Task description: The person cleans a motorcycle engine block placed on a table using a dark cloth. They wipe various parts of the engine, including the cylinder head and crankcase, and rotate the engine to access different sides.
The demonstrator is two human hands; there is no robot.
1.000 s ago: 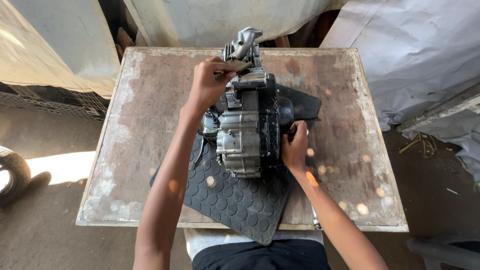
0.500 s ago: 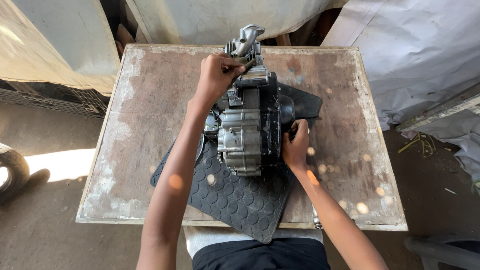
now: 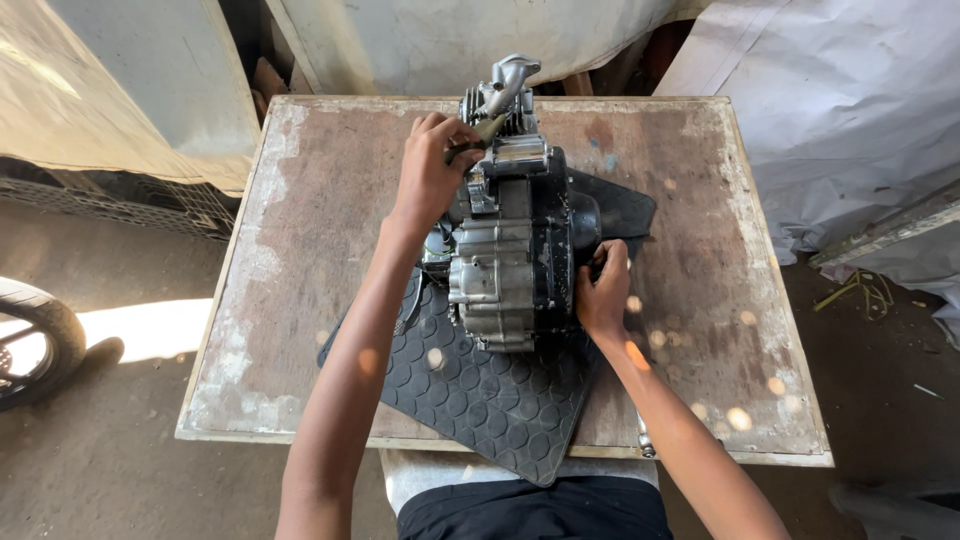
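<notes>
The motorcycle engine (image 3: 515, 250) stands on a black studded rubber mat (image 3: 490, 400) laid across a worn wooden table (image 3: 300, 260), its silver casing toward the person and its cylinder head at the far edge. In the head view, the left hand (image 3: 432, 175) is closed around a small flat tool (image 3: 478, 135) pressed against the engine's upper part, near the curved metal intake pipe (image 3: 508, 80). The right hand (image 3: 603, 290) grips the engine's dark right side, fingers curled onto it. A tyre (image 3: 35, 345) shows on the ground at left, and pale sheeting (image 3: 850, 110) hangs at right.
</notes>
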